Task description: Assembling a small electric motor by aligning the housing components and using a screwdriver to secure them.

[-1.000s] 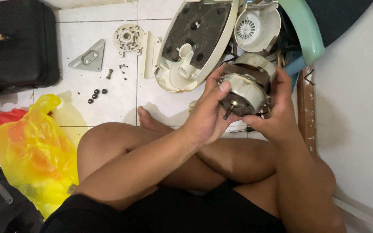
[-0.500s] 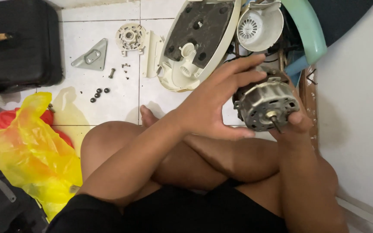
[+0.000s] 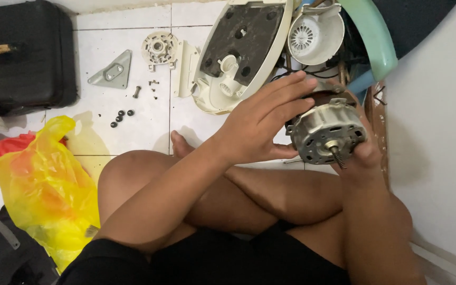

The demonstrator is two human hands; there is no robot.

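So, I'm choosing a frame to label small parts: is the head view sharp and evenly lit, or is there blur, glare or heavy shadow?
Head view: light soft and even, no glare on the white floor tiles; faint shadows beside the yellow bag; the motor and the black screws are sharp; the left hand shows slight softness at its fingers.

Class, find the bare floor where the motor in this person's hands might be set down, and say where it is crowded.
Free: white tile between the yellow bag, small black washers and raised knee. Crowded: around the fan base, grey bracket and loose screws.
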